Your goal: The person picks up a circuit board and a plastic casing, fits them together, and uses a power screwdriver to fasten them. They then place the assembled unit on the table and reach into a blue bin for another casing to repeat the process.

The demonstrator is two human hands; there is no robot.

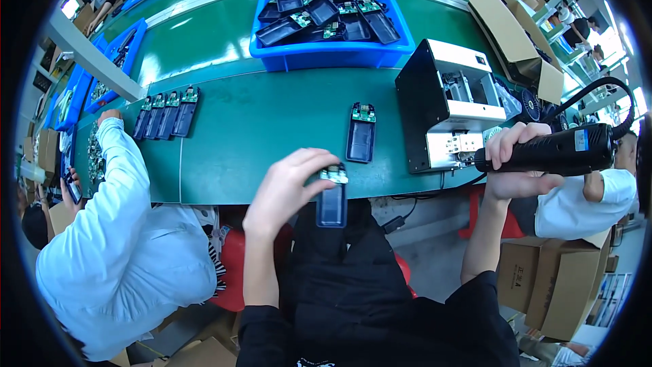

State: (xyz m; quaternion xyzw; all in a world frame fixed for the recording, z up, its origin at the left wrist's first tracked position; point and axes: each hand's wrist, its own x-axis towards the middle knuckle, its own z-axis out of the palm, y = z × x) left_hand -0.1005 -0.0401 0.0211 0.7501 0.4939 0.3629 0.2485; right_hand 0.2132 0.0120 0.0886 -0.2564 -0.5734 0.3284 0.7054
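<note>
My left hand (292, 187) grips a dark plastic housing (331, 209) by its upper end, where a small green circuit board shows. The housing hangs just off the table's near edge, above my lap. In my right hand (513, 163) is a black electric screwdriver (557, 151), lying sideways with its tip pointing left. That tip is at the front of a black and silver screw feeder (455, 95); whether a screw sits on it is too small to tell. Another housing with a board (361, 132) lies on the green table between my left hand and the feeder.
A blue bin (333, 59) heaped with housings stands at the back. Several housings (166, 115) line up at left, beside a co-worker in a light blue top (129, 231). An open cardboard box (509, 27) stands behind the feeder. The screwdriver's cable (621, 88) loops up at right.
</note>
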